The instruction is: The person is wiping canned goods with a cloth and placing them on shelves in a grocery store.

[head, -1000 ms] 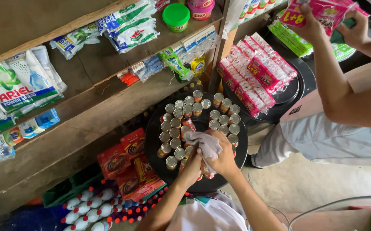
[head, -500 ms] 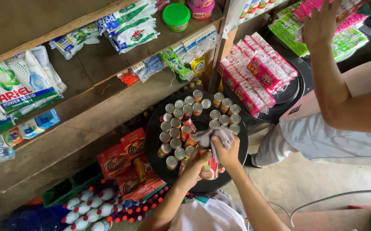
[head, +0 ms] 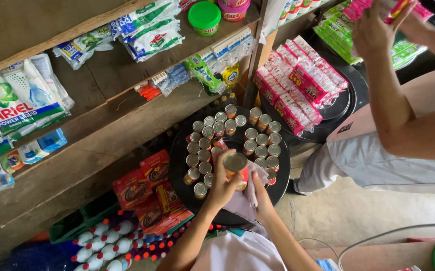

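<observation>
We hold a can (head: 236,168) in our left hand (head: 222,186), fingers wrapped around its side, lifted just above the round black tray (head: 277,188) of cans. Our right hand (head: 261,198) grips a grey cloth (head: 242,203) pressed against the can. We judge the wiping step is in hand; next the can needs turning against the cloth.
</observation>
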